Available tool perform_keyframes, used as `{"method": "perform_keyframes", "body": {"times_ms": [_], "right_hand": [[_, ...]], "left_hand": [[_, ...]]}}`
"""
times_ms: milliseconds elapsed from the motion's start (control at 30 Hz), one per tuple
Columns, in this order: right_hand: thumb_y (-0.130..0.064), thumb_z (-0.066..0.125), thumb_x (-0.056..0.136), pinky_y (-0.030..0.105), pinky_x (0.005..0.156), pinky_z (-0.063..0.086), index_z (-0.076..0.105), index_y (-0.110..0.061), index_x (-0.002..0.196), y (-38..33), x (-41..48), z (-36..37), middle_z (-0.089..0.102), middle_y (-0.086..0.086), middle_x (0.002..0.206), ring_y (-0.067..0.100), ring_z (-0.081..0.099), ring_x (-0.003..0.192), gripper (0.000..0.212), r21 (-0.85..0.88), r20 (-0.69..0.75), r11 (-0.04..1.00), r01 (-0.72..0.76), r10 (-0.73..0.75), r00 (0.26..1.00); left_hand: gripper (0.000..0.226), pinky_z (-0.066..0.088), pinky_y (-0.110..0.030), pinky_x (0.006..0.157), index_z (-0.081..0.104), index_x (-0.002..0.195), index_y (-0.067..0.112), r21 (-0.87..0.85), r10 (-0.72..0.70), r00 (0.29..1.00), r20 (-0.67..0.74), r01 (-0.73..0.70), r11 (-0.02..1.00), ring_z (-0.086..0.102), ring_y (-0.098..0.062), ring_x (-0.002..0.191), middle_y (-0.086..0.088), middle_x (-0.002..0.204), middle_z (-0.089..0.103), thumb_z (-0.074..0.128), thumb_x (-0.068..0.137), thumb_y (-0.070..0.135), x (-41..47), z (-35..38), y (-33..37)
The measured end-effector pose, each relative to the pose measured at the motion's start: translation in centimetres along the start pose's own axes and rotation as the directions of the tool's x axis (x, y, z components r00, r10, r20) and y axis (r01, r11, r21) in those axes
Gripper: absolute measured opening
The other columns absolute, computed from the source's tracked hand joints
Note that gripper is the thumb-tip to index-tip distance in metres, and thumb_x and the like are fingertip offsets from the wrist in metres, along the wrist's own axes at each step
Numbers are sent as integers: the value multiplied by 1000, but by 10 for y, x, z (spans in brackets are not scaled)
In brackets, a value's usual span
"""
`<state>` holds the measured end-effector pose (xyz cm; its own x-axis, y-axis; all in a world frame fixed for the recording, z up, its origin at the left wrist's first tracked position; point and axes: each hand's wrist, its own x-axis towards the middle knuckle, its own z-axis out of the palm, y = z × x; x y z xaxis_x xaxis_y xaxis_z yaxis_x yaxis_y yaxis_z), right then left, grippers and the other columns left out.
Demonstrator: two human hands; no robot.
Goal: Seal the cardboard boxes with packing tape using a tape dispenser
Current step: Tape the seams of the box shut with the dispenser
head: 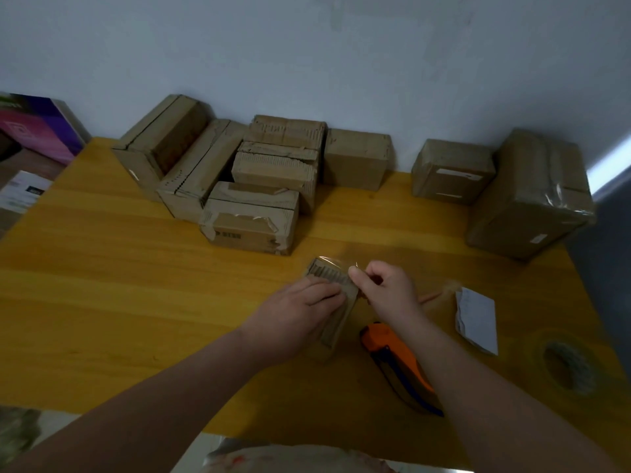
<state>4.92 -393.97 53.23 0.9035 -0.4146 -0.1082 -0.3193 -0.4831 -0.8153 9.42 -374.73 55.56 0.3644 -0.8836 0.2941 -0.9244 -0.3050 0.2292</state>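
Note:
A small cardboard box (329, 273) lies on the yellow table (119, 285) in front of me. My left hand (297, 315) rests on top of it with straight fingers, pressing it down. My right hand (386, 288) pinches a strip of clear packing tape (336, 261) at the box's far right edge. An orange and blue tape dispenser (397, 363) lies on the table just right of the box, under my right forearm. A roll of clear tape (568, 367) lies flat at the right edge.
Several cardboard boxes (252, 216) stand in a row along the wall at the back, with a larger taped one (532, 196) at the right. A white paper slip (478, 319) lies right of my hands. A purple carton (37, 128) sits at far left.

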Motion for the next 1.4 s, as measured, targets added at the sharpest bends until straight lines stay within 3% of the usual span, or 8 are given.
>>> {"method": "perform_keyframes", "body": {"times_ms": [100,200,333,433,600,767,1200,1400], "right_hand": [[-47,58,91,27,48,27,41,-23,54,-3,-1,-3,39,-11,47,3,41,46,47,-74,-4,997,34,-34,999],[-56,60,85,17,56,37,61,-30,80,-14,2,-3,58,-18,72,-7,53,66,27,-95,69,994,61,-55,996],[-38,65,89,14,59,39,66,-30,87,-28,8,2,60,-20,78,-3,57,76,9,-150,100,981,121,-106,989],[-32,63,91,20,59,44,63,-28,77,-30,9,6,63,-15,76,2,59,73,15,-159,69,982,106,-96,993],[-32,64,89,25,59,44,62,-32,70,-29,10,5,63,-13,75,4,59,74,20,-41,65,999,-33,36,997],[-32,64,88,25,60,45,65,-29,72,-28,10,2,65,-10,76,7,61,75,17,49,107,989,-140,134,985],[-25,66,84,39,72,54,67,-25,65,-28,12,2,66,-5,71,20,65,78,19,148,94,954,-262,250,964],[-24,65,84,41,75,54,67,-23,65,-31,11,2,67,-2,73,20,64,80,19,139,97,953,-269,257,961]], "left_hand": [[47,54,-47,87,72,107,10,20,17,1000,-5,-17,1000,68,-27,100,-7,110,70,86,62,6,0,-6,0],[47,59,-44,72,74,100,8,-12,15,1000,-1,-15,1000,69,-28,93,-8,104,72,88,56,1,0,-9,0],[20,58,-37,66,73,92,7,-3,10,997,-75,-10,1000,68,-27,82,-9,95,70,75,72,8,-2,-9,-4],[26,54,-37,65,68,100,7,-14,-215,965,-152,216,976,61,-25,84,-9,100,64,61,85,28,-4,-9,-8],[73,38,-31,102,37,143,12,-150,-567,823,20,563,812,41,-20,124,-5,136,40,63,84,47,-5,-1,-18],[65,29,-23,106,19,152,25,-257,-458,850,259,518,816,34,-13,131,5,147,31,45,96,45,-2,1,-27],[52,37,-35,104,6,149,46,3,-338,867,366,361,932,25,-13,135,12,156,18,21,99,50,5,-2,-26],[53,19,-40,114,0,147,47,22,-282,862,421,302,953,-12,-11,145,21,154,-20,18,98,54,5,-5,-33]]}}
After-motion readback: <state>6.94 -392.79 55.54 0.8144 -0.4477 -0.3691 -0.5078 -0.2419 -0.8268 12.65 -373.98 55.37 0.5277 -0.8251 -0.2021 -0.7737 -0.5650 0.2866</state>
